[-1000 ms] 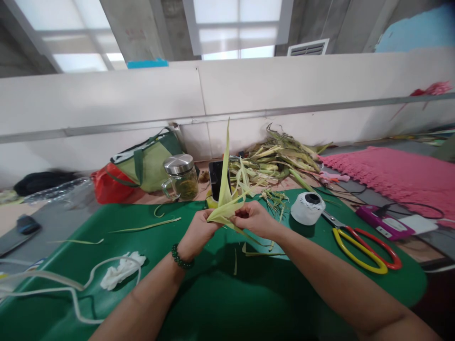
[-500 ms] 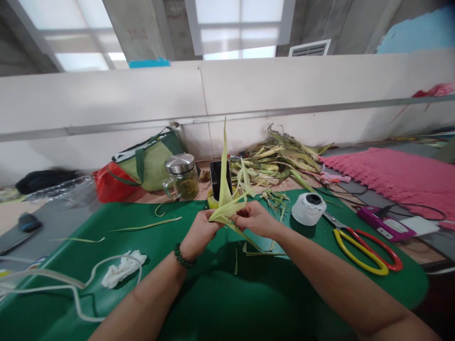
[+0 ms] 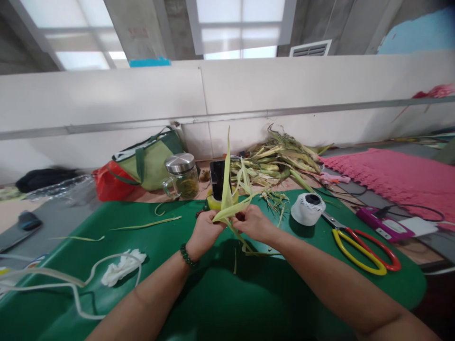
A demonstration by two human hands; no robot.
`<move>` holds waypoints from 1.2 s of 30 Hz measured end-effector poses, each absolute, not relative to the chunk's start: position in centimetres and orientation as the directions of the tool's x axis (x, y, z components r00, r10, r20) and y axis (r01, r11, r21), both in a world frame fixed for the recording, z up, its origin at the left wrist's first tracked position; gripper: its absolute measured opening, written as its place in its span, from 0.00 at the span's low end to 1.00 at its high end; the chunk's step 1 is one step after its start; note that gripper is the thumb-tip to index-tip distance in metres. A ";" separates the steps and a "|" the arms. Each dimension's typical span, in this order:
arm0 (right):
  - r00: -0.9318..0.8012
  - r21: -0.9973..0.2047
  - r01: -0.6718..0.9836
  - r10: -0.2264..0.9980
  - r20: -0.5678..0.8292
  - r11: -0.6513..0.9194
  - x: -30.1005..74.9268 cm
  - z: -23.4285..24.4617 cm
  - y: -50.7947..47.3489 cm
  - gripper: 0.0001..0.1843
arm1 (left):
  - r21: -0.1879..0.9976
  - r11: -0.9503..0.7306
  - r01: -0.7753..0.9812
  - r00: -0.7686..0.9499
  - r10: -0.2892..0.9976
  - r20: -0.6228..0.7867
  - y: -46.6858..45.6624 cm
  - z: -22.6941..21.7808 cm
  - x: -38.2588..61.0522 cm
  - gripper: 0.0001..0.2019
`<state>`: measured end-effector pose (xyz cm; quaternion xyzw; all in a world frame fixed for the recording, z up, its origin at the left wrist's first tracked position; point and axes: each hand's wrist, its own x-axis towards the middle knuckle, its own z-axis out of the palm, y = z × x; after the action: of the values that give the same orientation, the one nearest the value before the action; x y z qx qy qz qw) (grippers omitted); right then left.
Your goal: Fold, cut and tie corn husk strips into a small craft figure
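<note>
Pale green corn husk strips (image 3: 227, 208) are pinched between my two hands above the green mat (image 3: 277, 298). One long strip points upward and another lies folded across it. My left hand (image 3: 206, 233), with a dark beaded bracelet at its wrist, is closed on the left base of the husk. My right hand (image 3: 256, 222) is closed on its right side, with fingertips bent inward and partly hidden. A thin end hangs below my hands toward the mat. Right behind the husk a phone (image 3: 216, 177) stands upright on a yellow holder.
A heap of husks (image 3: 284, 154) lies at the back. White tape or thread roll (image 3: 307, 210) and scissors (image 3: 360, 251) with red and yellow handles are at right. A lidded glass mug (image 3: 185, 182), a green bag (image 3: 152, 158) and crumpled tissue (image 3: 122, 269) are at left.
My hands and the husk have shifted slightly right. The upright strip's tip has dropped a little, and the folded strip has tilted further right.
</note>
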<state>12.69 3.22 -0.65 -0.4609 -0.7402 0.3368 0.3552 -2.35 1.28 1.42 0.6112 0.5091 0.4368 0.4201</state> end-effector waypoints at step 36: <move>-0.036 -0.965 -0.079 0.968 -0.250 -0.252 17.6 -0.9 10.3 0.11 | 0.294 -0.493 -0.819 -0.355 0.838 0.415 0.8 10.7 -16.6 0.08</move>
<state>17.60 10.30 -0.87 -0.5314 -0.4180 0.5860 0.4466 -16.60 0.83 10.66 0.2628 0.0177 0.8231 0.5032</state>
